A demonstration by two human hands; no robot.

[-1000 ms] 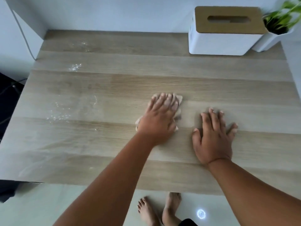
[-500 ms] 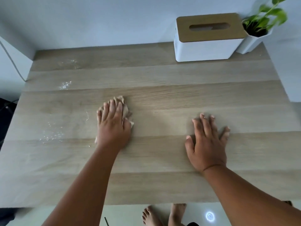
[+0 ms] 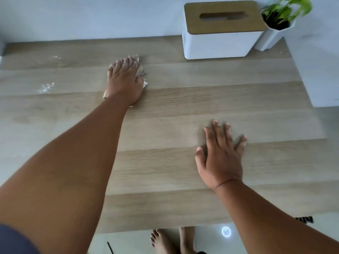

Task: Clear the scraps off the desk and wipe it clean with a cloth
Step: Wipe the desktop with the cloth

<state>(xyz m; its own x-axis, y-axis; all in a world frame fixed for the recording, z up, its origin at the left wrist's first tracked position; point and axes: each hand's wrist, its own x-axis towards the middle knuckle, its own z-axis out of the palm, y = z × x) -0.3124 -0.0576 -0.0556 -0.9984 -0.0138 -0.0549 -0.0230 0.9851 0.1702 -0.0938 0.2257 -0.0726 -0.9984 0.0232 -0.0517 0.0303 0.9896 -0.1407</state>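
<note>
My left hand (image 3: pixel 124 81) lies flat on a crumpled beige cloth (image 3: pixel 142 71) and presses it onto the wooden desk (image 3: pixel 183 107), far from me and left of the middle. Only the cloth's edges show around the hand. My right hand (image 3: pixel 222 154) rests flat on the bare desk at the near right, fingers spread. White powdery scraps (image 3: pixel 45 88) lie on the desk left of the cloth, with a fainter white patch (image 3: pixel 58 60) further back.
A white tissue box with a wooden lid (image 3: pixel 220 30) stands at the back right against the wall. Beside it is a potted green plant (image 3: pixel 278 21) in a white pot. A white ledge (image 3: pixel 321 79) borders the desk's right side. Bare feet (image 3: pixel 170 241) show below the desk's near edge.
My left hand has slid the cloth from the desk's middle to the left, then away from me toward the back. My right hand has stayed flat on the desk.
</note>
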